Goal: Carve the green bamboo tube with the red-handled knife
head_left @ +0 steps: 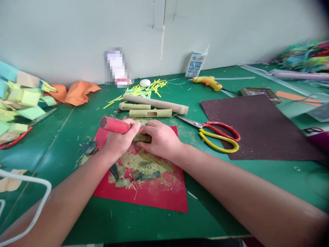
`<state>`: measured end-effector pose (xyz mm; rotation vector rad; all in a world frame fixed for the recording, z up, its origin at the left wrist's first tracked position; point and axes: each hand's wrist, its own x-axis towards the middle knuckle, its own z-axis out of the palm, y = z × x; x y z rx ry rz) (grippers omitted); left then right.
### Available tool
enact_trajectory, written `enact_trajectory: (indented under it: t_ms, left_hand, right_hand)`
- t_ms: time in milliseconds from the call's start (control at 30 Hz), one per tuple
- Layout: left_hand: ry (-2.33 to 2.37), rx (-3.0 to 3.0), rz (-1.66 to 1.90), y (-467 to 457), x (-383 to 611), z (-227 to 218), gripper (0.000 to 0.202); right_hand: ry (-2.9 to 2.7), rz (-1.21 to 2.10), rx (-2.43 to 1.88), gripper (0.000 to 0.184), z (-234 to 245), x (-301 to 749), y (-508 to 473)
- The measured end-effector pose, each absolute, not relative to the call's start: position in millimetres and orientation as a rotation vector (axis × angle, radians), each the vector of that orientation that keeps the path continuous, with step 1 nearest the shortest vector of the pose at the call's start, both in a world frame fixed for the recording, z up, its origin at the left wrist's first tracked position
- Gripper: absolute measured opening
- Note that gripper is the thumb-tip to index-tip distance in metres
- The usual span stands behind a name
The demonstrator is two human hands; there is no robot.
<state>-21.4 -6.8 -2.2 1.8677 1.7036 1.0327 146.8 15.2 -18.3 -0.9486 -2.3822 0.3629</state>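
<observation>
My left hand [120, 137] is wrapped round a tool with a thick red handle [114, 125]; its working end is hidden between my hands. A short bamboo piece [142, 138] lies under my right hand [162, 138], whose fingers are closed on it. Both hands are close together over a red sheet [164, 197] covered with pale shavings [151, 161] and dark scraps [123, 182]. Just beyond stand out a bamboo tube with a rectangular cutout [138, 113], another bamboo length [136, 107] and a longer round wooden rod [159, 103].
Red-and-yellow-handled scissors [202, 125] lie to the right, partly on a dark brown sheet [257, 127]. Behind are a yellow glue gun [208, 82], a carton [195, 64] and yellow-green strips [159, 85]. Folded papers [28, 97] and another red-handled tool [19, 137] sit left.
</observation>
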Motion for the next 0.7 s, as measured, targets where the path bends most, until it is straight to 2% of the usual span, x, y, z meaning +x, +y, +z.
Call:
enact_trajectory:
  t_ms: [433,700]
  left_hand:
    - [1.811,1.779,1.039,-4,-10,-1,0.028]
    - [1.873,1.865,0.892,-7,-13,2,0.028]
  right_hand:
    - [-2.373,0.417,-0.932,0.015,-19,145,17]
    - [-2.351,0.44,-0.975,0.013,-18,143,17]
